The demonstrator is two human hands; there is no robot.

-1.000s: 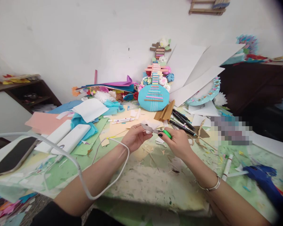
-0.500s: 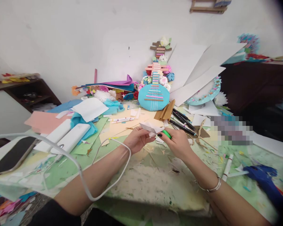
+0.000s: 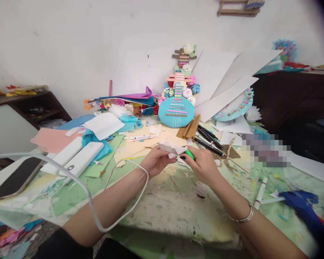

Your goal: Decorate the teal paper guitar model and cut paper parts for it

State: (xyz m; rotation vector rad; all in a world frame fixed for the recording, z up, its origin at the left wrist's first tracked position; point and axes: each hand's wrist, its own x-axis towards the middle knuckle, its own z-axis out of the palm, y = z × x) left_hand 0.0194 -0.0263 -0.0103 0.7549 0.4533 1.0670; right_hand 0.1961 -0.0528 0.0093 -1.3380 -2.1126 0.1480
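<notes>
Just above the middle of the table, my left hand (image 3: 158,160) is closed, pinching a small folded piece of white paper (image 3: 172,145). From the right, my right hand (image 3: 202,164) is closed round the green handle of what look like scissors (image 3: 189,154). Their grey blade lies against the paper and points left. The handle's loops are hidden in my fingers. Both hands are close together, and a metal bangle circles my right wrist. Cream paper (image 3: 132,147) and small scraps lie beneath and behind them.
A white cable (image 3: 89,196) loops over my left forearm. Black pens (image 3: 209,138) and gold scissor handles (image 3: 218,160) lie beside my right hand. A blue glue gun (image 3: 299,201) is at right, a phone (image 3: 14,178) at left. Behind stands a blue paper lute (image 3: 176,112).
The blade and paper have shifted and tilted slightly in my hands. Both hands stay in nearly the same place, with their holds kept.
</notes>
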